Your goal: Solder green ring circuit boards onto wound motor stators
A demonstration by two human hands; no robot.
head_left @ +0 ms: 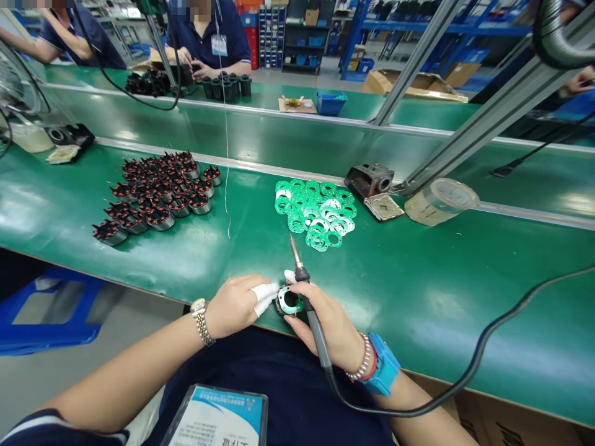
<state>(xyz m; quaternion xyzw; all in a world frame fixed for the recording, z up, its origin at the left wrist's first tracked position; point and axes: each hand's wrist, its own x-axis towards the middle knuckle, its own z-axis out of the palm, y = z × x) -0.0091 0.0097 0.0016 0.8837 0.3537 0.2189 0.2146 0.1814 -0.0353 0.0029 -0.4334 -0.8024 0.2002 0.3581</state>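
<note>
At the table's near edge my left hand (235,305), white covers on its fingers, is closed on a motor stator with a green ring-shaped circuit board (283,302) on top. My right hand (332,319) grips a soldering iron (315,327), its tip pointing up and away from the board. The thumb and forefinger of that hand also touch the ring board. Farther back lies a loose pile of green ring boards (320,214). On the left stand several copper-wound stators (160,217) in a cluster. A thin solder wire (227,186) hangs down between the two groups.
A soldering iron holder (372,179) with a sponge tray (383,207) stands behind, beside a translucent tub (439,201). The iron's black cable (481,347) loops across the right side. Metal posts (502,99) rise at the rear. A co-worker (209,37) sits opposite, near black parts (227,87).
</note>
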